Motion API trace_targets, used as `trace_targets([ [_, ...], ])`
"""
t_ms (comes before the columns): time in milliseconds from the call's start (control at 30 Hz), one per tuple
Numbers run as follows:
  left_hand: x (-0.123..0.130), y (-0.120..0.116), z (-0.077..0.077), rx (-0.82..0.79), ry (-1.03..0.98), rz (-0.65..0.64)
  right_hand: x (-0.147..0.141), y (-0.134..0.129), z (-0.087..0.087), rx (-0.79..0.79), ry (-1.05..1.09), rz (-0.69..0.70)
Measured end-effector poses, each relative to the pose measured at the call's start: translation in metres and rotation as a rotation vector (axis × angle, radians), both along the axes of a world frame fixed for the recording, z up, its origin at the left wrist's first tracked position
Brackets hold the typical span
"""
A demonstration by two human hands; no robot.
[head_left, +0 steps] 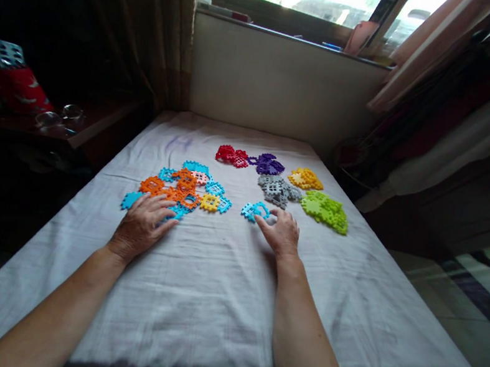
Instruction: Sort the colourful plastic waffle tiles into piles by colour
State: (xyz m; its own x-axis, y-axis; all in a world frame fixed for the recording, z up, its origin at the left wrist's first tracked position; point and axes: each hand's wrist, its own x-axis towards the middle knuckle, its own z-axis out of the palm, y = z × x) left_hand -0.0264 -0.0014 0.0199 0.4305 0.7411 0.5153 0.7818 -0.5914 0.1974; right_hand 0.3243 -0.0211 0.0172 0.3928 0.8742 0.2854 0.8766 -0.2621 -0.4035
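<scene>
Two bare hands worked over a cloth-covered table (213, 311), on which flat, notched plastic pieces lay in piles. The left hand (146, 223) lay palm down, its fingers loosely spread over the near side of the mixed pile (186, 181), towards the table's left edge; it was relaxed and visibly gripped nothing, though its fingertips were partly hidden. This posture probably served to steady or spread the pieces, which were orange, blue, pink and yellow and partly overlapped. The right hand (281, 231) had its thumb and fingers bent at the blue pieces (248, 211), which lay between the mixed pile and the sorted ones; whether it pinched one or merely touched it could not be told. Beyond, the red pile (231, 156) and the purple pile (270, 164) lay nearest the far edge. The gray pile (276, 189) sat just in front of the purple, the yellow pile (306, 178) towards the far right corner, and the green pile (325, 211) nearest the right edge. Each held one colour, so placement apparently followed colour.
</scene>
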Motion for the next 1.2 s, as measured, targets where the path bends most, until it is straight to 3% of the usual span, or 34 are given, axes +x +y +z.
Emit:
trace_targets([
  [267,0.007,-0.003,0.008,0.073,-0.164,-0.041,-0.001,-0.001,0.002,-0.066,0.016,-0.058],
  [367,0.015,-0.004,0.006,0.048,-0.229,-0.036,-0.005,-0.001,0.004,0.015,0.019,-0.017],
  [500,0.024,-0.004,0.002,-0.018,-0.322,-0.086,-0.031,-0.002,0.009,0.15,0.041,0.276],
  [633,0.026,-0.004,0.0,-0.068,-0.357,-0.122,-0.075,-0.006,0.012,0.136,0.062,0.606],
  [867,0.028,-0.005,0.001,-0.104,-0.31,-0.143,-0.114,-0.008,0.007,0.109,0.054,0.771],
  [1000,0.026,-0.005,0.003,-0.046,-0.27,-0.099,-0.099,-0.004,0.008,0.165,0.161,0.684],
  [1200,-0.015,0.005,0.012,0.083,-0.173,0.155,-0.029,0.007,0.01,0.193,0.387,0.127],
])
